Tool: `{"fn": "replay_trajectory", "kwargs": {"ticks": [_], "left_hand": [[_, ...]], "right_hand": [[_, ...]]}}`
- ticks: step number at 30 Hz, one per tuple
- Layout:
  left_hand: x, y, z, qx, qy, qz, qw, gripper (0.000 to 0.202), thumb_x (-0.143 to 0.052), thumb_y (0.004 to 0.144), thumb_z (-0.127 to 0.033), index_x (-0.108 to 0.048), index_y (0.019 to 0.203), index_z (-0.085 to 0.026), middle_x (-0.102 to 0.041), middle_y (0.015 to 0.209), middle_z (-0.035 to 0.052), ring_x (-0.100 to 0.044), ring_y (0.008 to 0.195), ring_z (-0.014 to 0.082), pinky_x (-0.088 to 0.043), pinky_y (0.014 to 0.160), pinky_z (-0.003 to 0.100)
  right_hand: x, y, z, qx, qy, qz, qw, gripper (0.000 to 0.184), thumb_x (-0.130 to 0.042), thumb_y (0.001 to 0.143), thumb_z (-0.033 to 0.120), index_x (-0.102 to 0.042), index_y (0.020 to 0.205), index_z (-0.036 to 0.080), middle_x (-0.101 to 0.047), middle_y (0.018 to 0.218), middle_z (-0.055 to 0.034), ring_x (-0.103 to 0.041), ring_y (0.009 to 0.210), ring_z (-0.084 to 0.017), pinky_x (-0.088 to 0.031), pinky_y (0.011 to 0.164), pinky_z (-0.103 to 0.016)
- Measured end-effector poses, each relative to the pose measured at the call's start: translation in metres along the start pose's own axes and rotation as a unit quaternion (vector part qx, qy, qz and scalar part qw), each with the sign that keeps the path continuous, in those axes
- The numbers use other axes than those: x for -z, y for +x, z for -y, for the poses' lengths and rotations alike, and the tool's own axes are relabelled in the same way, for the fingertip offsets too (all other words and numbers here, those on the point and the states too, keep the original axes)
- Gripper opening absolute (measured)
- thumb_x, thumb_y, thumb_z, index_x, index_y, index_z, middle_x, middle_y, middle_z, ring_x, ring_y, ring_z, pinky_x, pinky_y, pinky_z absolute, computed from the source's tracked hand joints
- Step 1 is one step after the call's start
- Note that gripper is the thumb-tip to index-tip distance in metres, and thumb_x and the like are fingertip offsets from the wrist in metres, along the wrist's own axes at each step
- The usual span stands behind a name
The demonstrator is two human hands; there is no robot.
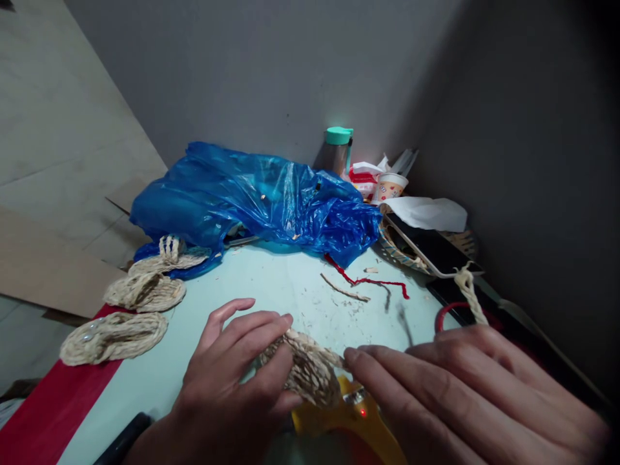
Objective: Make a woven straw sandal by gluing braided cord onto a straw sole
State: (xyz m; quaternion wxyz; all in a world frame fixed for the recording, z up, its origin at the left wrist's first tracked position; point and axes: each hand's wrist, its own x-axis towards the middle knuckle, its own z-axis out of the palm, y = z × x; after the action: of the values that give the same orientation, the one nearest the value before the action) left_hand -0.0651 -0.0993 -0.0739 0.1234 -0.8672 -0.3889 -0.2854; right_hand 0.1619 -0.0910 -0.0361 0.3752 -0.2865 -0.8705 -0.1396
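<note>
My left hand [242,368] is closed around a small woven straw sole [314,368], with its thumb and fingers on the near-left part of it. My right hand [460,387] pinches at the sole's right end, fingers pressed together. A braided straw cord [469,294] sticks up behind that hand; its knotted tip shows, while the rest is hidden. Beneath the sole lies a yellow tool [356,416] with a small lit red light, looking like a glue gun, partly covered by my hands.
Several small straw sandals [116,337] line the table's left side. A blue plastic bag [261,194] spreads across the back. Behind it stand a green-lidded bottle [338,148] and a paper cup [389,187]. At right, a phone [431,244] rests on a basket [402,248]; red yarn [371,281] lies nearby.
</note>
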Motion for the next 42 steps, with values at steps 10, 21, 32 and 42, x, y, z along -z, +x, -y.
{"fn": "replay_trajectory", "kwargs": {"ticks": [10, 21, 32, 42], "left_hand": [[-0.003, 0.0, -0.007, 0.039, -0.053, -0.049, 0.997, 0.022, -0.069, 0.077, -0.014, -0.06, 0.095, -0.023, -0.068, 0.104, 0.0079, -0.066, 0.096, 0.0216, -0.05, 0.094, 0.054], [-0.001, -0.001, -0.008, 0.043, -0.079, -0.033, 0.995, 0.025, -0.067, 0.077, -0.012, -0.06, 0.098, -0.024, -0.067, 0.108, 0.0078, -0.064, 0.1, 0.0215, -0.045, 0.098, 0.055], [-0.009, -0.006, 0.0, 0.029, -0.1, -0.024, 0.994, 0.02, -0.067, 0.08, -0.022, -0.059, 0.098, -0.02, -0.068, 0.108, 0.0114, -0.062, 0.095, 0.0247, -0.044, 0.093, 0.056], [-0.007, -0.004, -0.003, 0.02, -0.1, -0.017, 0.995, 0.024, -0.066, 0.076, -0.013, -0.061, 0.1, -0.017, -0.067, 0.107, 0.0139, -0.062, 0.096, 0.0261, -0.045, 0.087, 0.054]], "right_hand": [[0.002, -0.005, -0.001, -0.014, 0.03, 0.014, 0.999, 0.017, -0.063, 0.085, 0.012, -0.069, 0.1, 0.014, -0.074, 0.084, 0.0002, -0.061, 0.067, -0.016, -0.037, 0.063, -0.036], [0.002, 0.0, -0.002, -0.005, 0.027, -0.008, 1.0, 0.013, -0.061, 0.088, 0.012, -0.072, 0.095, 0.014, -0.075, 0.086, 0.001, -0.062, 0.063, -0.013, -0.039, 0.066, -0.037], [0.0, -0.011, 0.001, 0.025, 0.0, -0.027, 0.999, 0.018, -0.055, 0.092, 0.009, -0.072, 0.094, 0.013, -0.075, 0.088, 0.0008, -0.062, 0.066, -0.013, -0.042, 0.067, -0.036], [-0.002, -0.016, 0.004, 0.028, 0.002, -0.049, 0.998, 0.019, -0.053, 0.091, 0.011, -0.071, 0.098, 0.012, -0.073, 0.09, -0.0006, -0.06, 0.068, -0.012, -0.043, 0.067, -0.036]]}}
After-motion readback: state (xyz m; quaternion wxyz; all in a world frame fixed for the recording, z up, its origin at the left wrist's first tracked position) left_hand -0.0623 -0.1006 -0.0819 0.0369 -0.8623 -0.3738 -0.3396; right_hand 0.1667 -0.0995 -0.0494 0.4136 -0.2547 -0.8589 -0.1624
